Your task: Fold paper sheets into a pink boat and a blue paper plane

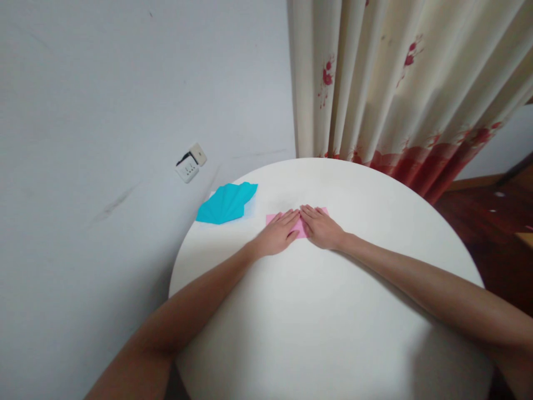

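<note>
Both hands are down on the table, and the pink paper [302,228] lies flat beneath them, towards the far side of the round white table [333,311]. On the left, the left hand [276,234] spreads over the paper's left half, palm down, fingers reaching away, thumb out towards the middle. On the right, the right hand [322,226] covers much of the other half, its fingers slanting in until the fingertips of the two hands meet, or very nearly; I can't tell which. The grip is loose on both sides: fingers straight and laid flat, nothing clenched. A strip of pink shows between the hands, with corners peeking out left and right. Over on the far left, near the table's edge, sits a blue folded paper [227,204], its creases fanning out, with a white sheet [250,208] showing beside and under it. Beyond, a wall socket [187,169] on the left, a flowered curtain [375,83] far right.
</note>
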A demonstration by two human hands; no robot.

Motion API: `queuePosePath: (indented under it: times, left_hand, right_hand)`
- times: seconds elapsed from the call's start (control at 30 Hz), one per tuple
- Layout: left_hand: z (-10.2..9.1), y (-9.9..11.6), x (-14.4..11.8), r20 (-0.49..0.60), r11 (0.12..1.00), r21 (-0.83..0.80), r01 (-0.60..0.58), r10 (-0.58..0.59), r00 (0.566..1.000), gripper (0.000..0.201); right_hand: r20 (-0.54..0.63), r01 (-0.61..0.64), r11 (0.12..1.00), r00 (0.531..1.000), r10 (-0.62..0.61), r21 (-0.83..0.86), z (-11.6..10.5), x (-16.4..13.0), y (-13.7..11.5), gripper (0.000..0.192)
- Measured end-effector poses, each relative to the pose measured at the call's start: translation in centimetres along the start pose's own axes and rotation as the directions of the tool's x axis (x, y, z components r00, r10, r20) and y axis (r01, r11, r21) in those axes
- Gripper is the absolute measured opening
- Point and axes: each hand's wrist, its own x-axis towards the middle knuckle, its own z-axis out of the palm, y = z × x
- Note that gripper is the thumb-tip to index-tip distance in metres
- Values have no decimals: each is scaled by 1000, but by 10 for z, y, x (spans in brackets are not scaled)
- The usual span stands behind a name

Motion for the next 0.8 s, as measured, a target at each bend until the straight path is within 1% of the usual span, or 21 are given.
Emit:
queuePosePath:
  times: [0.27,0.33,0.4,0.47,0.53,0.6,0.67,0.73,0.8]
  left_hand:
    - [-2,1,-1,-2,1000,-24,17,-18,1000,60]
    - [-2,0,0,-3,999,-27,19,-19,1000,60]
    - [-2,0,0,1,999,-27,22,-22,1000,59]
    - [-3,1,0,10,999,-24,24,-23,1000,58]
    - [-4,1,-1,13,1000,-19,22,-21,1000,58]
    - [-5,1,-1,9,1000,-12,22,-22,1000,59]
    - [-5,2,-1,7,1000,-1,27,-27,1000,59]
    - [-5,2,-1,13,999,7,38,-38,999,59]
    - [-5,2,0,21,999,11,44,-44,999,60]
  right_hand:
    - [9,-10,1000,1000,10,6,-1,0,-2,57]
    - [-8,-64,998,998,64,-5,-1,0,-2,57]
    - [-21,-158,987,987,158,-19,-1,0,0,58]
    - [-5,-240,971,971,240,-19,-1,0,2,60]
    - [21,-274,962,961,274,-13,-2,0,4,61]
    - [18,-269,963,963,270,-23,-2,-1,3,61]
    - [-12,-237,970,971,237,-49,-2,-2,1,59]
    - [-37,-181,981,983,179,-70,-1,-3,-2,57]
    - [-33,-96,993,995,94,-66,0,-3,-5,57]
